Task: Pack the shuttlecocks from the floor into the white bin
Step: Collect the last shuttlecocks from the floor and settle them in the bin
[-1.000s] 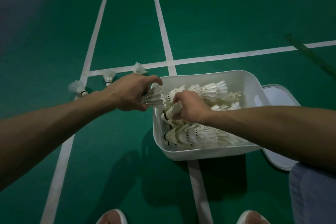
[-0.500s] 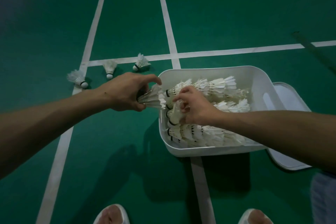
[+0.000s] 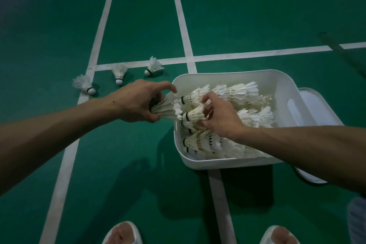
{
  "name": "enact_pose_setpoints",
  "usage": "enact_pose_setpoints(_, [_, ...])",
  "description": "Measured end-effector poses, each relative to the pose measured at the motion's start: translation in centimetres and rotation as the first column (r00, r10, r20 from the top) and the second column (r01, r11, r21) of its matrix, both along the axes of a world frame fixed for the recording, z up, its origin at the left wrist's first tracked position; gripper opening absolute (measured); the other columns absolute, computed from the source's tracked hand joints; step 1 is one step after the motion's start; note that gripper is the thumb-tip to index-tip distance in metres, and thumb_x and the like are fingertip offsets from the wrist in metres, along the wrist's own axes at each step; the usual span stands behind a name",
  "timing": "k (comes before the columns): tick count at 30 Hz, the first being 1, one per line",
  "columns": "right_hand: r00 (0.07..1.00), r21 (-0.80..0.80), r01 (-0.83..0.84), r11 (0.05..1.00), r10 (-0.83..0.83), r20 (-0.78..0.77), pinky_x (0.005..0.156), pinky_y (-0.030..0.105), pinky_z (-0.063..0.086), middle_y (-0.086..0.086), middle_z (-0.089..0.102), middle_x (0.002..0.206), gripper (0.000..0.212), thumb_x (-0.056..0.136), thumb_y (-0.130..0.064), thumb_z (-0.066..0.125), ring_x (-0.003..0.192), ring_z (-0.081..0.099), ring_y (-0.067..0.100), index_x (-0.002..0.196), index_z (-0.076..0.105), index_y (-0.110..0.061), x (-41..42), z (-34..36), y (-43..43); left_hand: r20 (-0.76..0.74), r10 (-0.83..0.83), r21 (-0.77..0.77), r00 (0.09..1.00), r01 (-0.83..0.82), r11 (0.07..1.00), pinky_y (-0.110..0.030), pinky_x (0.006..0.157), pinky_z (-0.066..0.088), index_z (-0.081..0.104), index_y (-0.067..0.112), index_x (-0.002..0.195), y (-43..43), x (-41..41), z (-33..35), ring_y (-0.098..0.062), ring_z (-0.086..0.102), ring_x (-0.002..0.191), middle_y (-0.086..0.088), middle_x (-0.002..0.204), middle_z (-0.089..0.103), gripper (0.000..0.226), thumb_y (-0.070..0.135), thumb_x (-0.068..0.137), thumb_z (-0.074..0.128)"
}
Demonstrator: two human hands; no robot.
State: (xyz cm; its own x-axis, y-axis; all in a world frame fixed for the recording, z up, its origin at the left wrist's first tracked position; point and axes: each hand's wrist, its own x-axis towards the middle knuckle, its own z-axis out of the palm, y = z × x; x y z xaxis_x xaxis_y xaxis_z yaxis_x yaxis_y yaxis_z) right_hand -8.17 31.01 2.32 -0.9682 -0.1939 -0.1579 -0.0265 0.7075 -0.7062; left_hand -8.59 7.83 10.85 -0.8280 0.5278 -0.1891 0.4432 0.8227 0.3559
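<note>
A white bin (image 3: 285, 83) stands on the green court floor, filled with rows of stacked white shuttlecocks (image 3: 229, 93). My left hand (image 3: 138, 101) grips a shuttlecock (image 3: 166, 108) by its base just outside the bin's left rim, feathers pointing into the bin. My right hand (image 3: 219, 117) is inside the bin, its fingers curled round a shuttlecock (image 3: 193, 116) at the head of a middle row. Three loose shuttlecocks lie on the floor to the left: one (image 3: 84, 85) on the sideline, one (image 3: 119, 73) beside it, one (image 3: 153, 67) nearest the bin.
The bin's white lid (image 3: 311, 105) lies on the floor under the bin's right side. White court lines (image 3: 182, 18) cross the floor. My two feet (image 3: 122, 233) in white slippers show at the bottom edge. A dark pole (image 3: 336, 45) lies at far right.
My right hand has lifted and shifted along the middle row, regripping a shuttlecock. My left hand keeps its shuttlecock at the bin's rim. The view shifted slightly, showing the floor shuttlecocks more fully.
</note>
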Motion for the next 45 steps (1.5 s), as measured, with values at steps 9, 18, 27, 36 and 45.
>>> enact_pose_setpoints(9, [0.998, -0.072, 0.005, 0.997, -0.001, 0.059, 0.081, 0.032, 0.054, -0.005, 0.063, 0.078, 0.061, 0.064, -0.016, 0.088, 0.078, 0.059, 0.012, 0.108, 0.047, -0.025, 0.0, -0.6, -1.3, 0.016, -0.003, 0.024, 1.0, 0.003, 1.0, -0.008, 0.06, 0.034, 0.044, 0.032, 0.13, 0.0, -0.1, -0.4, 0.008, 0.051, 0.069, 0.018, 0.078, 0.055, 0.069, 0.017, 0.072, 0.079])
enact_pose_setpoints(18, [0.993, -0.078, -0.078, 0.994, 0.084, 0.083, 0.081, 0.029, 0.056, -0.003, 0.065, 0.083, 0.063, 0.07, -0.001, 0.082, 0.079, 0.064, 0.012, 0.123, 0.056, -0.023, 0.2, -1.6, -1.1, 0.012, 0.001, 0.033, 1.0, -0.002, 0.999, -0.018, 0.066, 0.04, 0.045, 0.031, 0.131, 0.0, 0.0, -0.4, 0.002, 0.053, 0.068, 0.015, 0.079, 0.056, 0.07, 0.017, 0.071, 0.08])
enact_pose_setpoints(27, [0.995, -0.134, -0.072, 0.988, 0.08, 0.056, 0.078, 0.035, 0.058, 0.002, 0.062, 0.091, 0.07, 0.07, 0.001, 0.081, 0.08, 0.063, 0.022, 0.13, 0.053, -0.022, -0.3, -2.1, -1.5, 0.009, -0.006, 0.031, 1.0, 0.005, 0.999, -0.015, 0.064, 0.041, 0.046, 0.03, 0.13, 0.2, 0.0, -0.2, -0.005, 0.056, 0.07, 0.015, 0.079, 0.056, 0.069, 0.016, 0.071, 0.08])
enact_pose_setpoints(36, [0.994, -0.123, -0.1, 0.987, 0.104, 0.033, 0.078, 0.05, 0.057, -0.01, 0.06, 0.077, 0.072, 0.074, 0.0, 0.076, 0.071, 0.066, 0.021, 0.134, 0.045, -0.026, -0.2, -1.3, -0.7, 0.047, -0.129, 0.016, 0.991, 0.128, 0.992, -0.005, 0.058, 0.037, 0.043, 0.035, 0.131, 2.4, -0.1, 1.2, 0.005, 0.052, 0.067, 0.013, 0.079, 0.055, 0.071, 0.021, 0.071, 0.079])
enact_pose_setpoints(45, [0.988, -0.251, -0.044, 0.967, 0.079, 0.13, 0.057, 0.027, 0.056, -0.001, 0.062, 0.081, 0.069, 0.078, 0.014, 0.067, 0.062, 0.062, 0.015, 0.131, 0.046, -0.025, -0.3, -1.4, -0.1, 0.205, -0.248, -0.16, 0.947, 0.282, 0.946, -0.028, 0.091, 0.045, 0.063, 0.027, 0.112, 4.8, -1.1, 0.2, -0.014, 0.053, 0.101, 0.006, 0.12, 0.049, 0.048, 0.022, 0.067, 0.079])
